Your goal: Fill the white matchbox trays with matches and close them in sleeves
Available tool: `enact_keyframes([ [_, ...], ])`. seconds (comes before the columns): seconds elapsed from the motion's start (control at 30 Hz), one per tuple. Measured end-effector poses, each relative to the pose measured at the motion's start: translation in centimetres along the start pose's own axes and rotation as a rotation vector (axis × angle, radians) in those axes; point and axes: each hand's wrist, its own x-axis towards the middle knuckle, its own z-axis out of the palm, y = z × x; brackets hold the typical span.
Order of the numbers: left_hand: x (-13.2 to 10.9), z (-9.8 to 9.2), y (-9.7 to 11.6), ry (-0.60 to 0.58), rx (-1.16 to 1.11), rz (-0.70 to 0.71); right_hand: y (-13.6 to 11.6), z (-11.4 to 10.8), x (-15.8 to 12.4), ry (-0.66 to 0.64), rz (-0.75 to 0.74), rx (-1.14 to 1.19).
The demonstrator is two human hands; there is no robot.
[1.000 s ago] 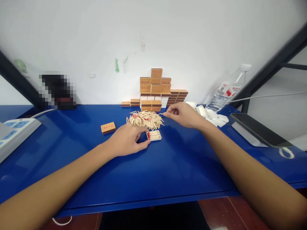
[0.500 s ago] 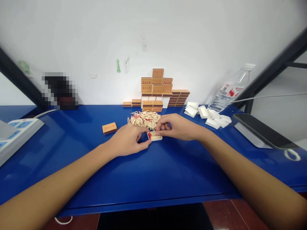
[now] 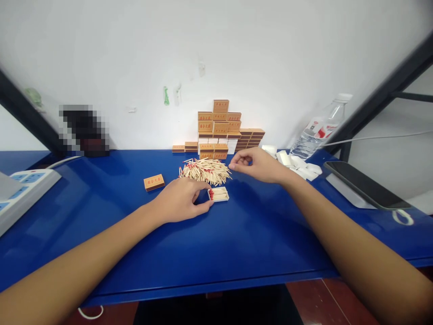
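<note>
A small white matchbox tray [image 3: 227, 199] lies on the table, partly filled with red-tipped matches [image 3: 219, 194]. My left hand [image 3: 181, 198] grips the tray's left end between thumb and forefinger. Behind the tray is a loose heap of matches [image 3: 208, 171], with red heads pointing different ways. At the heap's right edge hovers my right hand [image 3: 255, 164], its fingers curled and the thumb close to the forefinger. Whether anything is pinched there cannot be made out. Left of my left hand lies an orange matchbox [image 3: 154, 182].
Orange matchboxes [image 3: 219, 127] stand stacked against the wall, behind the heap. White trays [image 3: 306, 174] lie to the right, near a plastic water bottle [image 3: 318, 128]. A phone [image 3: 367, 184] rests at far right; a power strip [image 3: 32, 194] sits at left on the blue table [image 3: 209, 253].
My right hand has left the tray and moved up and right, to the side of the match heap. My left hand keeps its hold on the tray.
</note>
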Motion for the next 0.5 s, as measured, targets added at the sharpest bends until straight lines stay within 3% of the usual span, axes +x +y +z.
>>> enact_keyframes([
  [0.23,0.0,-0.1,0.0,-0.002,0.021,-0.005,-2.0,0.4,-0.7,-0.336,-0.081,0.104],
  [0.5,0.0,0.0,0.0,-0.01,0.02,-0.007,-2.2,1.9,-0.9,-0.376,-0.073,0.049],
])
